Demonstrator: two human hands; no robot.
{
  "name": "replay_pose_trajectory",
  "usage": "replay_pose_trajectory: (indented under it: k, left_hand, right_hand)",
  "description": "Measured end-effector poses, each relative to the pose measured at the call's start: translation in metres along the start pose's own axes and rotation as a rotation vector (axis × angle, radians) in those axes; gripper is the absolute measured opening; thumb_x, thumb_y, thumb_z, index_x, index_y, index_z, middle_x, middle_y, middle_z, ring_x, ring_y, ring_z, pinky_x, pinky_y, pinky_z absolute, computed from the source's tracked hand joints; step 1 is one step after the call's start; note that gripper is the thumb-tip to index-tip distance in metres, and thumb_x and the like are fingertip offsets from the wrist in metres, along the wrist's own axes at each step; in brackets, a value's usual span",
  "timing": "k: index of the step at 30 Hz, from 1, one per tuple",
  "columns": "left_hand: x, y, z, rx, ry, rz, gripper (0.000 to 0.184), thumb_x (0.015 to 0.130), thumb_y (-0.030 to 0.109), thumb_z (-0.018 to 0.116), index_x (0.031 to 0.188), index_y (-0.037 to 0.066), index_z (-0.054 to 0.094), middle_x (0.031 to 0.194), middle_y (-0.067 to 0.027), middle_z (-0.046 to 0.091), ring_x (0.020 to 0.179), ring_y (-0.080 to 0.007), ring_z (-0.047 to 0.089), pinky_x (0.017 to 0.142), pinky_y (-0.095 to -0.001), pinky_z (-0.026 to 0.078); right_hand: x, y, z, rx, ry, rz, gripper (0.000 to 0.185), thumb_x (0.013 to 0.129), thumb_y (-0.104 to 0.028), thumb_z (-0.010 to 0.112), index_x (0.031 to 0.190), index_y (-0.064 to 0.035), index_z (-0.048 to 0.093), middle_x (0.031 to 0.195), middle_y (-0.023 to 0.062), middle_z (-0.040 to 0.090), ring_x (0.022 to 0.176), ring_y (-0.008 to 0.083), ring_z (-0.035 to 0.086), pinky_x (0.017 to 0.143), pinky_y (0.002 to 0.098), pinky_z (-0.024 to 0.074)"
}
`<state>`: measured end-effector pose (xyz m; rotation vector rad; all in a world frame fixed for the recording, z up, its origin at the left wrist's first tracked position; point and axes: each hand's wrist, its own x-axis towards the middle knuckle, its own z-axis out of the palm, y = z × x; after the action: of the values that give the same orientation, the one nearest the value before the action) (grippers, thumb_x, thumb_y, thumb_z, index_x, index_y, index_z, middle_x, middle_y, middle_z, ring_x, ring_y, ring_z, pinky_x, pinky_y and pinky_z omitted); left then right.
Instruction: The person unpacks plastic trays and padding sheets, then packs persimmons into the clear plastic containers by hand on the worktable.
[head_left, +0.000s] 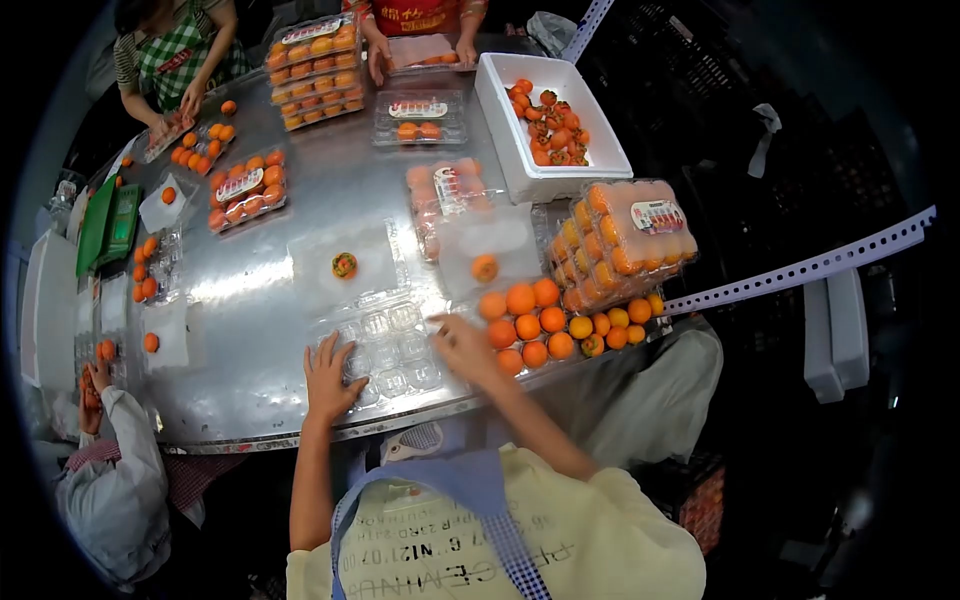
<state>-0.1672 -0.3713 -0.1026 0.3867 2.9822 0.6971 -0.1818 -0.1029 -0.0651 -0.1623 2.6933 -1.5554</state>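
Note:
In front of me a clear plastic tray point(392, 347) with moulded cups lies on the metal table. My left hand point(332, 380) rests at its left edge, fingers spread. My right hand point(464, 350), slightly blurred, is at the tray's right edge with its index finger stretched towards it; it appears to hold nothing. Just right of that hand, a filled tray of orange persimmons point(527, 326) sits near the table edge. Beyond the clear tray, a single persimmon point(344, 265) with green leaves lies on a clear lid point(310, 275). Another persimmon point(485, 267) lies on a white sheet point(465, 240).
Stacked persimmon packs point(625, 245) stand to the right, behind smaller yellow-orange fruit point(618, 325). A white foam box point(500, 125) holds loose persimmons. More packs point(315, 70) stand at the back. Co-workers' hands point(375, 60) work across the table and at left. A perforated white strip point(800, 268) juts out right.

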Motion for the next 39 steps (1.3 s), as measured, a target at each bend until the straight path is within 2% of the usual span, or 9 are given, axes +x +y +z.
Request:
replay_pose_trajectory:
  k: [3,9,16,18,23,27,30,34,39]
  left_hand:
    - [0.001,0.007,-0.002,-0.001,-0.024,-0.040,0.066,0.060,0.026,0.077,0.119,0.015,0.051,0.139,-0.0099,0.034,0.128,-0.0289,0.031,0.109,-0.0503,0.010]
    - [0.004,0.008,-0.001,0.005,-0.072,-0.077,0.068,0.057,0.025,0.078,0.119,0.017,0.050,0.139,-0.0100,0.034,0.129,-0.0283,0.030,0.109,-0.0505,0.009]
    - [0.011,0.012,-0.014,-0.092,-0.122,-0.082,0.068,0.058,0.030,0.077,0.119,0.015,0.051,0.137,-0.0110,0.038,0.127,-0.0298,0.034,0.108,-0.0497,0.012]
    - [0.014,0.002,-0.012,-0.245,-0.032,-0.113,0.063,0.063,0.030,0.075,0.120,0.013,0.052,0.133,-0.0131,0.042,0.124,-0.0317,0.038,0.105,-0.0444,0.022]
    - [0.012,0.008,-0.001,-0.144,0.375,-0.274,0.063,0.070,0.027,0.072,0.124,0.007,0.046,0.132,-0.0198,0.038,0.123,-0.0359,0.034,0.104,-0.0443,0.025]
    - [0.012,0.000,0.024,-0.129,0.542,-0.431,0.067,0.075,0.027,0.069,0.131,0.006,0.037,0.136,-0.0201,0.030,0.124,-0.0347,0.033,0.098,-0.0429,0.033]
    - [0.012,-0.014,0.031,-0.478,0.558,-0.656,0.073,0.079,0.032,0.067,0.135,0.006,0.028,0.133,-0.0194,0.031,0.113,-0.0297,0.044,0.093,-0.0389,0.038]
    - [0.015,-0.052,0.057,-0.592,0.467,-0.684,0.076,0.079,0.035,0.066,0.136,0.004,0.026,0.128,-0.0166,0.038,0.099,-0.0236,0.052,0.083,-0.0373,0.045]
    - [0.041,-0.035,0.006,-0.951,0.275,-0.937,0.080,0.078,0.046,0.065,0.134,0.002,0.028,0.110,-0.0144,0.050,0.084,-0.0195,0.057,0.066,-0.0350,0.050]
  right_hand:
    - [0.040,0.052,-0.043,-0.361,0.354,0.031,0.020,0.082,-0.013,0.057,0.099,-0.0023,0.059,0.088,0.0136,0.062,0.069,0.0250,0.059,0.066,0.0335,0.0474]
    - [-0.009,0.051,-0.042,0.436,-0.050,0.086,0.018,0.085,-0.012,0.055,0.100,-0.0029,0.057,0.084,0.0023,0.065,0.070,0.0063,0.055,0.062,0.0213,0.0429]
    - [-0.046,0.049,-0.028,0.313,-0.509,0.081,0.022,0.085,-0.014,0.055,0.103,-0.0024,0.057,0.087,0.0110,0.066,0.082,0.0186,0.063,0.072,0.0292,0.0485]
    - [-0.045,0.056,-0.032,0.335,-0.456,0.128,0.022,0.084,-0.014,0.055,0.103,-0.0031,0.058,0.089,0.0122,0.066,0.082,0.0198,0.063,0.072,0.0299,0.0488]
    - [-0.024,0.050,-0.039,0.351,-0.433,0.163,0.023,0.085,-0.017,0.055,0.104,-0.0044,0.059,0.086,0.0106,0.065,0.075,0.0177,0.062,0.069,0.0295,0.0483]
    - [0.008,0.032,-0.035,0.252,-0.476,0.036,0.022,0.084,-0.019,0.055,0.102,-0.0052,0.060,0.078,0.0075,0.065,0.069,0.0180,0.061,0.065,0.0293,0.0476]
    - [0.052,-0.004,-0.031,0.046,-0.362,-0.138,0.020,0.082,-0.019,0.055,0.097,-0.0065,0.060,0.073,0.0055,0.065,0.065,0.0211,0.062,0.061,0.0320,0.0473]
    - [0.138,-0.018,0.006,-0.445,-0.370,-0.447,0.042,0.077,-0.021,0.064,0.116,-0.0106,0.050,0.098,0.0123,0.059,0.086,0.0294,0.060,0.073,0.0396,0.0484]
    - [0.183,-0.011,0.076,-0.426,-0.485,-0.321,0.057,0.074,-0.020,0.068,0.125,-0.0172,0.041,0.113,0.0119,0.050,0.103,0.0316,0.051,0.081,0.0414,0.0467]
